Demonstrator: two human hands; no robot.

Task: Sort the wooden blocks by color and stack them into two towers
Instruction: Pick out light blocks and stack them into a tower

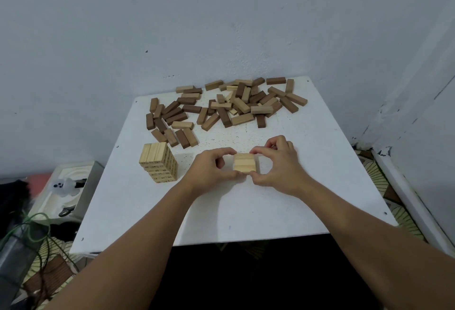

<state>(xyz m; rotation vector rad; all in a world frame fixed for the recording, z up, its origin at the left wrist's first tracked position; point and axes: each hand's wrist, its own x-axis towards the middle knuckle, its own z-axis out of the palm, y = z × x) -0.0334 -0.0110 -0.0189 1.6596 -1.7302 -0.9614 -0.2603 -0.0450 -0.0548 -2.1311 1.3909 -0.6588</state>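
Both hands meet at the middle of the white worktop (307, 186), around a small row of three light blocks (245, 162) that lie side by side. The left hand (214, 169) pinches the left end of this row between thumb and fingers, and the right hand (275, 164) pinches the right end in the same way. I judge they squeeze from both sides to make the three blocks line up as one even layer. Near the left edge of the worktop stands a light tower (158, 162), already several layers high, with numbers printed on the block ends; the layer probably belongs there. At the far side lies the loose pile (226, 105) of dark and light blocks, mixed together and not yet sorted. No dark tower is visible, so much of the task remains.
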